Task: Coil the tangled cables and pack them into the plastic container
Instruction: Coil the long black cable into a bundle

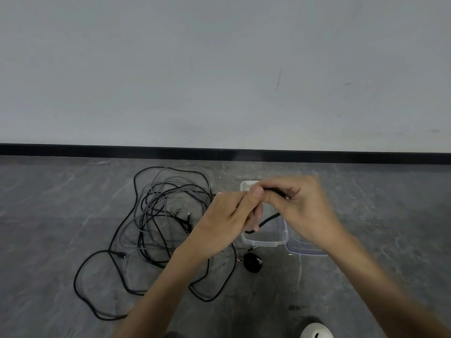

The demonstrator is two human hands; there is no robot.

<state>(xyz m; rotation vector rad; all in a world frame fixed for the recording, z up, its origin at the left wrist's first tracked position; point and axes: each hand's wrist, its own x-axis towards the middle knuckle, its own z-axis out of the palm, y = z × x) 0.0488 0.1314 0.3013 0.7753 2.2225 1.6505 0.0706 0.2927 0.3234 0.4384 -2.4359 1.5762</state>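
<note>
A tangle of black and grey cables [156, 215] lies spread on the grey floor at centre left. Both hands are raised above the clear plastic container [264, 242] and hold one black cable [268, 219]. My left hand [224, 220] grips the cable with curled fingers, and a short black length hangs out below it. My right hand [300, 203] pinches the same cable just to the right, its fingers curled over it. The container's inside is mostly hidden by my hands.
The container's lid [302, 250], clear with a blue seal, lies right of the container. A small black coiled bundle [252, 262] sits on the floor in front of it. A wall with a black skirting board [97, 150] runs behind. A white shoe [316, 331] shows at the bottom.
</note>
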